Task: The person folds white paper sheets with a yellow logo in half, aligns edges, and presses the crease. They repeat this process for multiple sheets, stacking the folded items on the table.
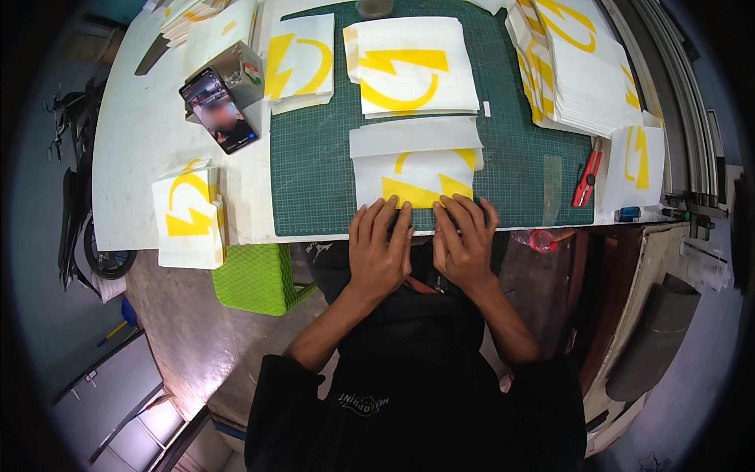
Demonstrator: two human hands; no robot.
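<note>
A white sheet (pixel 370 175) with yellow graphics lies at the near edge of the green cutting mat (pixel 314 185), a white flap (pixel 413 138) across its far end. The fingertips of my left hand (pixel 380 245) rest on the left part of its near edge, fingers stretched out. On the right part of that edge lie the fingertips of my right hand (pixel 465 244), its fingers spread too. Both thumbs point inward, close to each other. Just beyond the sheet sits a stack of similar printed sheets (pixel 456 82).
More printed stacks lie at the upper left (pixel 300 63), near left (pixel 189 216) and far right (pixel 586 86). A phone (pixel 219 110) leans on a small box (pixel 248 71). A red cutter (pixel 587 177) lies on the mat's right side. A green stool (pixel 252 279) stands below.
</note>
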